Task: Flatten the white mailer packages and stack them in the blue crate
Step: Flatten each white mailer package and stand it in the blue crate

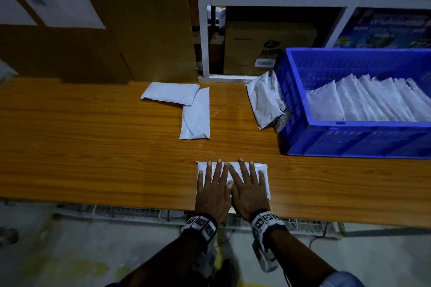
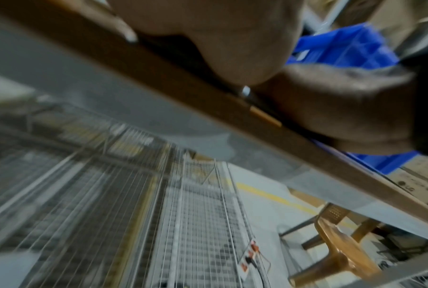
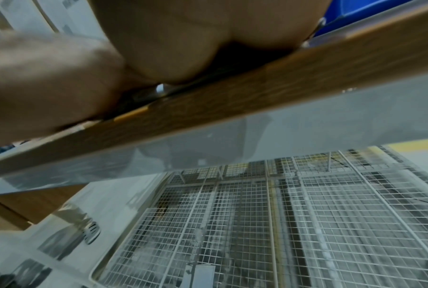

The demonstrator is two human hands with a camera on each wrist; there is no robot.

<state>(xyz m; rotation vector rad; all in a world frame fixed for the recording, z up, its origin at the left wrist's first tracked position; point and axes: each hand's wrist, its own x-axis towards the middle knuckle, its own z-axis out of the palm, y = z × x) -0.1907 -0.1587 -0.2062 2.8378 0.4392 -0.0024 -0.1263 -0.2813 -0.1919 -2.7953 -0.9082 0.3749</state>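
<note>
1. Left hand (image 1: 213,190) and right hand (image 1: 249,191) are pressing flat, fingers straight and spread, on a white mailer (image 1: 262,169) at the wooden table's (image 1: 93,147) near edge.
2. Blue crate (image 1: 349,144) is sitting at right (mailers already stacked inside).

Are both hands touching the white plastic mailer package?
Touching. The head view shows the left hand and right hand pressed flat on the white plastic mailer package.

A wooden table (image 1: 93,147) lies under the fingers; beyond the fingertips stand a large cardboard box (image 1: 140,30) and white shelving (image 1: 268,2).
</note>
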